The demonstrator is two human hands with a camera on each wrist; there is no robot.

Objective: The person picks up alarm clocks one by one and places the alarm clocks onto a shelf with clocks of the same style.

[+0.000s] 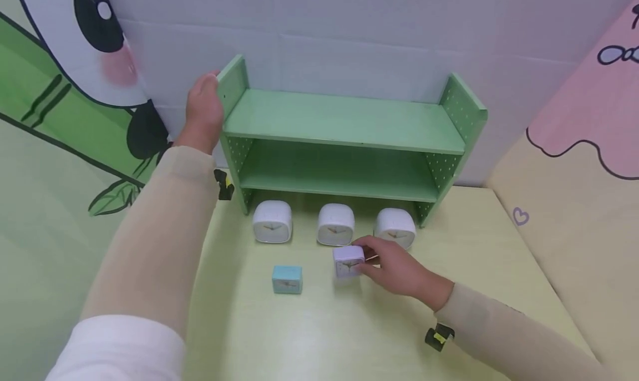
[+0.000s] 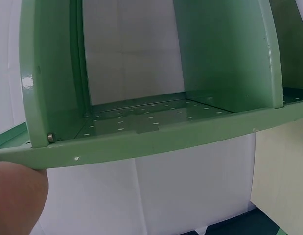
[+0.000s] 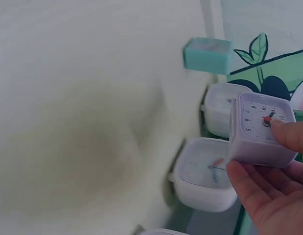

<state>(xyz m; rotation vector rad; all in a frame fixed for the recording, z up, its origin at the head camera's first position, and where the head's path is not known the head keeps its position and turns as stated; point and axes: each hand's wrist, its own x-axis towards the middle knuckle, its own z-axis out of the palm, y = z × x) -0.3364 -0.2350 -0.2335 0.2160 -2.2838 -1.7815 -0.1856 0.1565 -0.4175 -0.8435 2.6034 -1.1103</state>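
Observation:
In the head view my right hand (image 1: 399, 267) pinches a small lavender alarm clock (image 1: 348, 260) by its right side. The right wrist view shows the thumb over the face of this clock (image 3: 263, 128) and the fingers behind it. My left hand (image 1: 203, 115) grips the upper left side panel of a green two-tier shelf (image 1: 344, 123). Only part of that hand (image 2: 16, 198) shows at the panel's edge in the left wrist view. A small blue clock (image 1: 287, 280) stands on the table, left of the held one.
Three white rounded clocks stand in a row along the shelf's front: left clock (image 1: 272, 222), middle clock (image 1: 335, 224), right clock (image 1: 395, 227), the last partly behind my right hand. The pale table (image 1: 279, 336) meets cartoon-printed cloth walls (image 1: 344, 37) at the back and sides.

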